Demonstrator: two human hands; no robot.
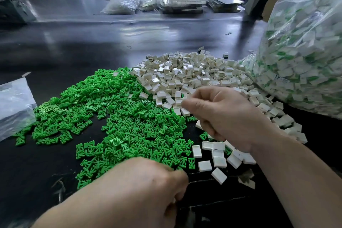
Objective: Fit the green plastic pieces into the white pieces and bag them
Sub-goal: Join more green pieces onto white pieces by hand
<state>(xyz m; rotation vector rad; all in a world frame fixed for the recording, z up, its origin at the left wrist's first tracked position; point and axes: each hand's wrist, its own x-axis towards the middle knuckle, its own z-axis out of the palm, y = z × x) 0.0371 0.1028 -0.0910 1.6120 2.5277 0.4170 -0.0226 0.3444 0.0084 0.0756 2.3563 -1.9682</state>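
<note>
Green pieces (120, 107) are being heaped at 9 o'clock, white pieces (185, 74) at 12, a filled bag (305, 52) crowding 3; bare surface (92, 42) beyond. Left hand (140, 187) and right hand (227, 116) are being curled; any hold cannot be told.

My 2 hands are over a dark tabletop (92, 42). My left hand (148, 177), fingers curled under and hidden, sits at the near edge of a spread of green pieces (111, 109). My right hand (225, 116), blurred, fingers bent, hovers where that spread meets a heap of white pieces (185, 74). A large clear bag (299, 57) full of white-and-green pieces stands at the right.
</note>
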